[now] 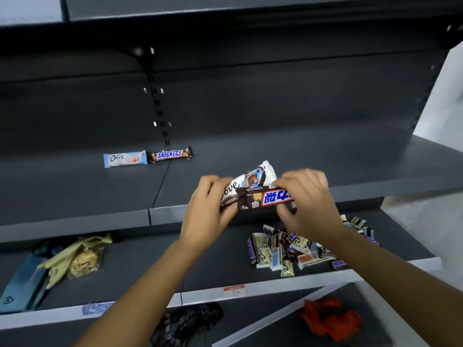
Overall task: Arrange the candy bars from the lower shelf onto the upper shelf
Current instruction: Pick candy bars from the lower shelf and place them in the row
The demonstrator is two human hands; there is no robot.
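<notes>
At frame centre, the left hand (208, 209) curls round a white Dove bar (248, 181), and the right hand (308, 204) pinches a brown Snickers bar (273, 197) lying across it, above the upper shelf (325, 166) edge. A pile of candy bars (283, 249) lies lower right on the lower shelf (150, 259).

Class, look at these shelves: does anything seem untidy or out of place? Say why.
The candy bars on the lower shelf lie in a jumbled heap, overlapping at all angles, unlike the Dove bar and Snickers bar set end to end on the upper shelf.
</notes>
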